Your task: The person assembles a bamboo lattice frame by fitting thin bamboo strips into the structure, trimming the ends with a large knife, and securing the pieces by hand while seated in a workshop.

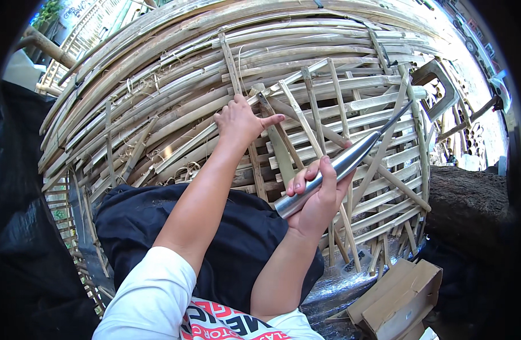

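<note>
A person's two bare hands were at work above a broad spread of bamboo strips (pixel 186 85), seen from the head. The right hand (pixel 320 195) grasped a silver-handled tool (pixel 342 164), its fingers wrapped around the smooth metal cylinder. The tool slanted across the lattice (pixel 379 204) at the right side of the spread, its butt toward the near edge and its thin, dark, curved blade pointing to the lattice's far right corner.

The left hand (pixel 240 122) was near the middle of the spread, fingers bent over the bamboo and thumb stretched out to the right; whether it gripped a strip cannot be told. Just beside its thumb, an upright slat (pixel 280 130) leaned across the others.

Black cloth (pixel 152 226) lay along the near edge, beneath the forearms. Beyond the lattice's near right corner sat an open cardboard box (pixel 402 300); past its right edge was a dark, rough mass (pixel 464 198).
</note>
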Available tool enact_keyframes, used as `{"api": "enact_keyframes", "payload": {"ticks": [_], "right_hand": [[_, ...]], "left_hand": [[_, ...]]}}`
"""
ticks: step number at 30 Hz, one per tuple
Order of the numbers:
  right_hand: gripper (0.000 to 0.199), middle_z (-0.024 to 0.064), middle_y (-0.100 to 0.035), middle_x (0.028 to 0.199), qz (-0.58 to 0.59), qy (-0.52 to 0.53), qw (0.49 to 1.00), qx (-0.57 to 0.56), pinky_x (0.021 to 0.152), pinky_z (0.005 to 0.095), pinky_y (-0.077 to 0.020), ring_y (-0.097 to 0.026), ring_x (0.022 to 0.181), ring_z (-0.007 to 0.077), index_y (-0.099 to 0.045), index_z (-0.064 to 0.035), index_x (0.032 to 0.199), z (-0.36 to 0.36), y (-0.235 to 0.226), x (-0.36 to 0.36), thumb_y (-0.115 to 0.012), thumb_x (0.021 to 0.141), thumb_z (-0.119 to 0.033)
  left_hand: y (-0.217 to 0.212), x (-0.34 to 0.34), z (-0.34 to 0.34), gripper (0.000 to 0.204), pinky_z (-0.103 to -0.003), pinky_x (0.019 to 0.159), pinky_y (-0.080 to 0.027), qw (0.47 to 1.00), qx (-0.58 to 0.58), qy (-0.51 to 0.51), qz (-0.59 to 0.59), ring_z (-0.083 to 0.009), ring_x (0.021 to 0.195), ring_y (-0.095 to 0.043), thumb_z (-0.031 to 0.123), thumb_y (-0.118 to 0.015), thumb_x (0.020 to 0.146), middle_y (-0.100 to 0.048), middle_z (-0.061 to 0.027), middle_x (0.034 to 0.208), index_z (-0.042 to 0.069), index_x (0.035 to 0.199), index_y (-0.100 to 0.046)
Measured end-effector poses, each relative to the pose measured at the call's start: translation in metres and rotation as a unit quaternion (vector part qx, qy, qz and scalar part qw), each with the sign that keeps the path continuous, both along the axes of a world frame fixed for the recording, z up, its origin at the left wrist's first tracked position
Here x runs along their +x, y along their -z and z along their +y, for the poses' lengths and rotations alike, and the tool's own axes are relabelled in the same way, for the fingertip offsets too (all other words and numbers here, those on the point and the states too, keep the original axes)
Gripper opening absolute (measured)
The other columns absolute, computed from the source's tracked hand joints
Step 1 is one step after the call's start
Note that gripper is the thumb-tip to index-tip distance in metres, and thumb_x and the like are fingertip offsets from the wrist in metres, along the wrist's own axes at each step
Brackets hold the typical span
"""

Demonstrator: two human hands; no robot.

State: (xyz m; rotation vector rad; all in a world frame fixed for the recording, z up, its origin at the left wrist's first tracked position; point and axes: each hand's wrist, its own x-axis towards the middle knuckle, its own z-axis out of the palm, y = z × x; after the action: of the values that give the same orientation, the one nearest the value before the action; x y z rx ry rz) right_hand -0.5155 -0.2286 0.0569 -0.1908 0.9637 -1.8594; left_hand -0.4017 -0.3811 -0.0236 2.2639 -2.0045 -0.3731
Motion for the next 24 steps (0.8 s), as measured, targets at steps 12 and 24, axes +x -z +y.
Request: {"api": "enact_keyframes", "payload": {"ticks": [12, 24], "right_hand": [[0.053, 0.0037, -0.048, 0.070, 0.099, -0.001, 0.993, 0.068, 0.042, 0.0275, -0.0453, -0.050, 0.046, 0.0128, -0.035, -0.0146, 0.136, -0.006, 0.016, -0.004, -0.059, 0.089, -0.008], [0.043, 0.0177, -0.066, 0.092, 0.535, -0.026, 0.830, 0.154, 0.074, 0.0424, -0.0519, -0.068, 0.079, 0.0314, -0.051, -0.0029, 0.113, -0.060, 0.083, 0.030, -0.069, 0.074, -0.010]], "left_hand": [[-0.011, 0.009, 0.012, 0.117, -0.050, 0.092, -0.048, 0.999, 0.053, 0.008, -0.001, -0.0328, 0.109, -0.063, 0.093, -0.056, 0.054, -0.065, -0.0244, 0.111, -0.005, 0.117, -0.055], [-0.015, 0.045, -0.022, 0.075, -0.040, 0.057, -0.049, 0.967, 0.027, 0.072, 0.243, -0.0252, 0.054, -0.061, 0.070, -0.074, 0.068, -0.059, -0.0160, 0.057, -0.002, 0.057, -0.060]]}}
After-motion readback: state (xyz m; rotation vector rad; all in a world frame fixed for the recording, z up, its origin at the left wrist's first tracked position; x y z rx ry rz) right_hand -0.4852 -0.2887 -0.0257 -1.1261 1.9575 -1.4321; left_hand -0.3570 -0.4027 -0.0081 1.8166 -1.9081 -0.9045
